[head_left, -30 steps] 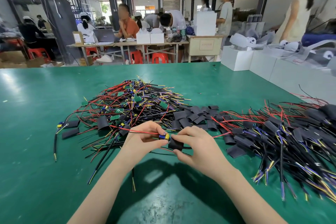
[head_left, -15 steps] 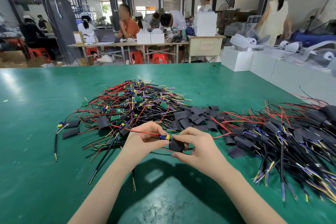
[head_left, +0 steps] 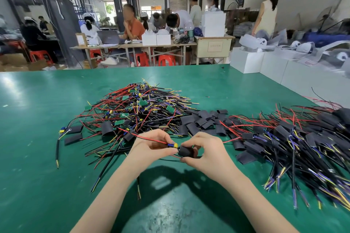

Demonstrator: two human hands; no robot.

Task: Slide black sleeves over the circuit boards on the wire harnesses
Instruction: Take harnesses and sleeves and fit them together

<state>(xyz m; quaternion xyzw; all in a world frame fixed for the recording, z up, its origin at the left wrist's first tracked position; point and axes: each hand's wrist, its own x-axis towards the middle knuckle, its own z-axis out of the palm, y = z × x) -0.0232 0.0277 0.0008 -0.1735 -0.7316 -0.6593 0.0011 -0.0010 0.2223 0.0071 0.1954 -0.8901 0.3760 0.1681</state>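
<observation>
black sleeve (head_left: pixel 186 151) | right hand (head_left: pixel 206 150) pinches | left hand (head_left: pixel 151 147) grips wire harness (head_left: pixel 171 145)

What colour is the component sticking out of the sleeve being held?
Blue and yellow, on the component beside the black sleeve; the head view shows it.
</observation>
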